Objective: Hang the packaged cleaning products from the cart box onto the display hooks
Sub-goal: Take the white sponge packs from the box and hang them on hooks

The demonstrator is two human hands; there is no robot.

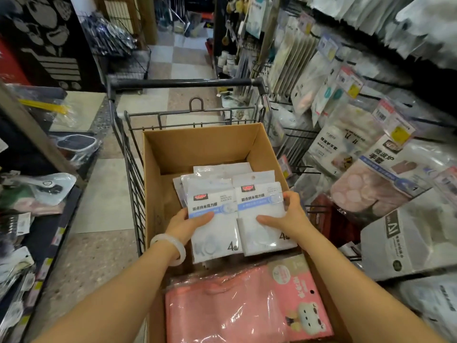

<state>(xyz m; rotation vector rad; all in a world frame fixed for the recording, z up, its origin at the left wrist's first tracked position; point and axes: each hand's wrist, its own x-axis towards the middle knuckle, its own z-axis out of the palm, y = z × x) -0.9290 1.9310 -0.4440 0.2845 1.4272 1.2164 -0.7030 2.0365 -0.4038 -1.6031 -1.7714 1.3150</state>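
An open cardboard box (197, 144) sits in a wire shopping cart (128, 154). Inside lie several white sponge packets with blue bands. My left hand (188, 224) grips the left stack of packets (212, 219) by its left edge, thumb on top. My right hand (286, 216) grips the right stack of packets (262, 211) by its right edge, thumb across the front. Both stacks are side by side above the box's near half. More white packets (222, 170) lie beneath them. A pink packaged cloth (237, 308) lies at the near end of the box.
Display hooks with hanging packets (346, 134) fill the rack on the right, close to the cart. A low shelf with mixed goods (37, 194) runs along the left. The cart handle (183, 83) is at the far end, with tiled aisle floor (103, 201) beyond and beside it.
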